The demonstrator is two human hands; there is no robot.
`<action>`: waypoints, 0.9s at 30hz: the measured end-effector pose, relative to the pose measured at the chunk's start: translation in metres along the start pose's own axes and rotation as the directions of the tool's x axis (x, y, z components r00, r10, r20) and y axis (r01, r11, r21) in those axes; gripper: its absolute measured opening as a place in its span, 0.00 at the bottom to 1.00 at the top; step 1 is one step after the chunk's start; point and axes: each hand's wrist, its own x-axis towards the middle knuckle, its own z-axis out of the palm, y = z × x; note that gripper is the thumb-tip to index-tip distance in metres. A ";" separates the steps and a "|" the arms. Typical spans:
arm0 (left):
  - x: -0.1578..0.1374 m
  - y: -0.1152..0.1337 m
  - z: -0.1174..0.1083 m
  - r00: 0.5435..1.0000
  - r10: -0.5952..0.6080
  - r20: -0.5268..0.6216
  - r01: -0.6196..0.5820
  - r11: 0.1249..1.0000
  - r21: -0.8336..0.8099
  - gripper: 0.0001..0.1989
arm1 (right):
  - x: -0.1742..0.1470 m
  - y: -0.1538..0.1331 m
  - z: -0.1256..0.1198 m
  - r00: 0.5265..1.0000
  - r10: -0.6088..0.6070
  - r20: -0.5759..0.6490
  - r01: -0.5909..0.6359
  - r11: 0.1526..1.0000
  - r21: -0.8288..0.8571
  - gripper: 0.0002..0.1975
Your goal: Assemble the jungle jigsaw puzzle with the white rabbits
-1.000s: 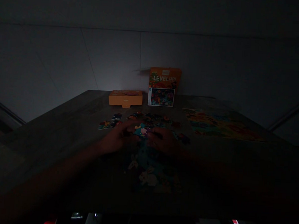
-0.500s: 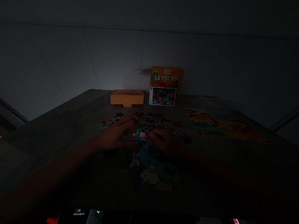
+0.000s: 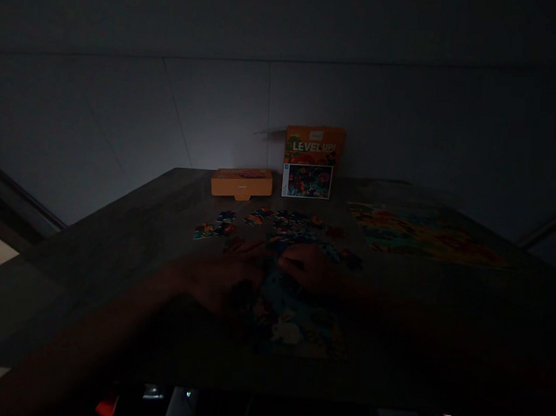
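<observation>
The light is very dim. A partly joined jigsaw puzzle (image 3: 306, 323) with a white rabbit lies before me on the table. My right hand (image 3: 307, 266) rests at its upper part, fingers curled together; whatever they pinch is hidden in the dark. Over the puzzle's left edge reaches my left hand (image 3: 221, 280), close to the right one. Its fingers are smeared and shadowed, so their grip does not show. Beyond the hands lie several loose puzzle pieces (image 3: 257, 216), with a small cluster (image 3: 204, 230) to the left.
An orange box (image 3: 241, 187) lies flat at the back. Beside it stands an orange "LEVEL UP!" box (image 3: 315, 141), with a picture card (image 3: 306, 181) in front. A colourful puzzle sheet (image 3: 427, 236) lies at the right. A pale wall (image 3: 227, 117) rises behind the grey table (image 3: 101, 241).
My left hand has moved nearer and lower, over the puzzle's left edge. The pink-and-teal puzzle piece seen at my right fingertips no longer shows. The view has shifted slightly.
</observation>
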 end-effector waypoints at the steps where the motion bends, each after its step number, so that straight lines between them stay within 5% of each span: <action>1: 0.001 0.000 0.000 1.000 0.004 0.011 -0.004 1.000 -0.009 0.26 | 0.000 0.000 0.000 0.999 -0.038 -0.003 0.038 0.999 -0.002 0.12; 4: 0.002 0.001 -0.001 0.999 0.020 0.032 -0.019 0.998 -0.052 0.23 | -0.003 -0.001 -0.002 0.981 -0.192 0.039 0.190 0.981 0.039 0.09; 9: 0.003 -0.001 -0.001 0.998 0.033 0.053 -0.029 0.997 -0.071 0.26 | -0.006 -0.010 -0.006 0.882 -0.429 0.192 0.396 0.898 0.190 0.09; 19: -0.004 -0.012 -0.003 0.988 0.038 0.147 -0.007 0.979 -0.203 0.22 | -0.009 -0.028 -0.012 0.831 -0.442 0.337 0.419 0.897 0.143 0.11; 27: -0.003 -0.011 -0.005 0.984 0.077 0.158 -0.046 0.980 -0.191 0.20 | -0.011 -0.033 -0.013 0.806 -0.489 0.334 0.475 0.870 0.128 0.15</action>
